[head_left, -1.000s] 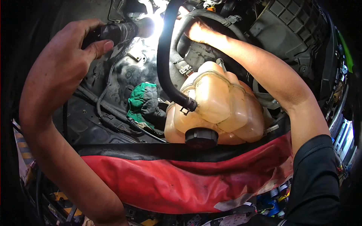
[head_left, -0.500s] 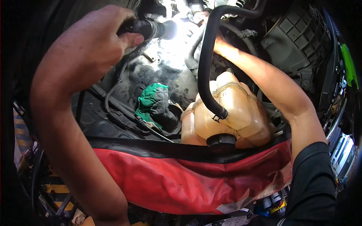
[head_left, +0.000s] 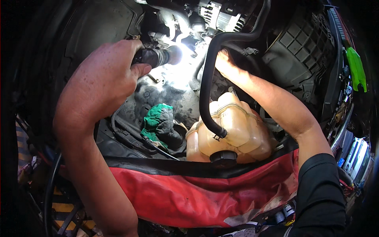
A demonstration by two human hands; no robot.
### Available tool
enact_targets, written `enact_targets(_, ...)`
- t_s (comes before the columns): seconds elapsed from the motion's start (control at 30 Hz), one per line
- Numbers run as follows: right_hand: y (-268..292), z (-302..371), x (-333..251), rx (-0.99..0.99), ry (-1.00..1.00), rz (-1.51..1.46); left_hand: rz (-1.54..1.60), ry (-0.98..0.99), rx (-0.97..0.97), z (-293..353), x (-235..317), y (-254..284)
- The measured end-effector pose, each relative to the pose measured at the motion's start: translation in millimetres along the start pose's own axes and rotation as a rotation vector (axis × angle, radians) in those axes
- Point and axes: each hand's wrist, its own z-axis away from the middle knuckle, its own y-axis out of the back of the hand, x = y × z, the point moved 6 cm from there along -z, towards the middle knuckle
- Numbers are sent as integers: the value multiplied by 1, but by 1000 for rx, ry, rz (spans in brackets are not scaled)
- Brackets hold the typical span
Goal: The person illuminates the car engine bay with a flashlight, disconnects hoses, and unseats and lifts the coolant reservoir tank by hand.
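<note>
Left hand [head_left: 112, 71] grips a lit flashlight [head_left: 156, 58] toward the far edge of the engine bay [head_left: 150, 96]. Right hand [head_left: 226, 65] is beside the beam, its grip not determinable through glare. Angling the light aside would likely help. A black hose [head_left: 207, 91] obstructs the view; tank [head_left: 237, 130], cloth [head_left: 158, 120] and red cover [head_left: 189, 201] occupy the near edge.

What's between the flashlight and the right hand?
In the head view, a bent black hose crosses between the flashlight and right hand; glare hides finer details.
</note>
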Motion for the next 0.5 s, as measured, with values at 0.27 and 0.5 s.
enact_targets(0.27,4,4,2,-21,-17,119,-32,138,-141,0,2,0)
enact_targets(0.5,16,6,-4,351,123,35,48,148,-182,-4,-3,-4)
